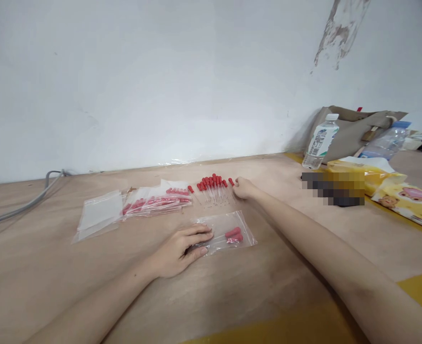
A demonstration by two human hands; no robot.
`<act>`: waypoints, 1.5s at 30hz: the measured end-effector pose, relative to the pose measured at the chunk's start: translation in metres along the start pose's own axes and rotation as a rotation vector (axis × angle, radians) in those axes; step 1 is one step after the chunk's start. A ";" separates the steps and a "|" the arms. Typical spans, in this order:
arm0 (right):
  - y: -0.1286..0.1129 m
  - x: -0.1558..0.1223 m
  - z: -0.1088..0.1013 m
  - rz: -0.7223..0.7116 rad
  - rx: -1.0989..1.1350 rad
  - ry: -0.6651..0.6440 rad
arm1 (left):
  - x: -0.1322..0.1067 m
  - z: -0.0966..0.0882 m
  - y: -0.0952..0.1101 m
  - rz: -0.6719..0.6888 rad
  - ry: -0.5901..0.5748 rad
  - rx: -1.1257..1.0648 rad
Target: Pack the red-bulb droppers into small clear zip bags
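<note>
My left hand (182,248) lies on the left part of a clear zip bag (220,222), fingers stretched out and thumb apart. Inside that bag are droppers (233,234) with red bulbs; their stems run toward my fingers. Farther off, my right hand (244,188) has its fingers closed at a single red-bulbed dropper (231,181), whose stem is hidden by the hand. Just left of it, several loose droppers (213,184) lie fanned out, bulbs toward the wall and thin clear stems toward me. One more dropper (191,189) rests slightly apart on the left.
Filled bags of red-bulbed droppers (153,203) overlap in a pile, with flat clear bags (101,212) to their left. A grey cable (35,205) crosses the far left. At right stand a water bottle (321,143), a grey bag (354,129) and a yellow tissue pack (407,196).
</note>
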State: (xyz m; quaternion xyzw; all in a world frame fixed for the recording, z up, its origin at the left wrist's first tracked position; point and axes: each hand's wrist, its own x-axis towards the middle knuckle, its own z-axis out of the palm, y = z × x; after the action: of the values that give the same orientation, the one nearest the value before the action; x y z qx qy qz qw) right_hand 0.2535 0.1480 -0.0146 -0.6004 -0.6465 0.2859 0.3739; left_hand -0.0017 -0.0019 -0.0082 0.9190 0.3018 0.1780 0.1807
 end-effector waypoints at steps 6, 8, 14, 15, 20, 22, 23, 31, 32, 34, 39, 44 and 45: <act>0.007 -0.027 -0.005 0.177 0.258 0.005 | 0.000 0.000 0.000 -0.004 -0.005 0.007; 0.007 -0.048 -0.009 0.176 0.339 -0.003 | -0.001 0.000 0.000 -0.008 -0.009 0.012; 0.011 -0.103 -0.018 0.128 0.648 0.067 | 0.000 0.001 -0.001 -0.016 -0.003 0.013; 0.011 -0.107 -0.018 0.114 0.670 0.099 | 0.000 0.002 -0.001 -0.016 -0.003 0.012; 0.005 -0.116 -0.011 0.067 0.716 0.160 | 0.000 0.002 0.000 -0.005 -0.002 0.011; 0.002 -0.121 -0.009 0.068 0.710 0.115 | 0.000 0.001 0.000 -0.009 -0.001 0.013; 0.001 -0.124 -0.009 0.067 0.701 0.092 | 0.000 0.001 0.000 -0.010 0.000 0.014; 0.002 -0.132 -0.018 0.138 0.779 0.139 | 0.000 0.000 0.001 0.002 0.012 0.023; 0.002 -0.131 -0.020 0.174 0.803 0.106 | 0.000 0.000 0.002 0.000 0.007 0.027; 0.004 -0.129 -0.024 0.238 0.830 0.005 | 0.000 -0.001 0.003 -0.013 -0.001 0.042; 0.012 -0.123 -0.041 0.176 0.604 -0.261 | -0.002 0.000 0.002 -0.040 -0.005 0.070; 0.019 -0.119 -0.052 -0.015 0.296 -0.489 | -0.002 0.001 0.001 -0.022 0.012 0.063; 0.019 -0.118 -0.052 -0.068 0.275 -0.495 | -0.002 0.001 0.001 -0.017 0.017 0.060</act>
State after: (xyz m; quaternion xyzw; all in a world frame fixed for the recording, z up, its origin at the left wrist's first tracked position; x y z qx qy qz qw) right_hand 0.3072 0.0289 -0.0181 -0.4339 -0.6929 0.4962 0.2921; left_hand -0.0024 -0.0043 -0.0088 0.9198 0.3163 0.1753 0.1519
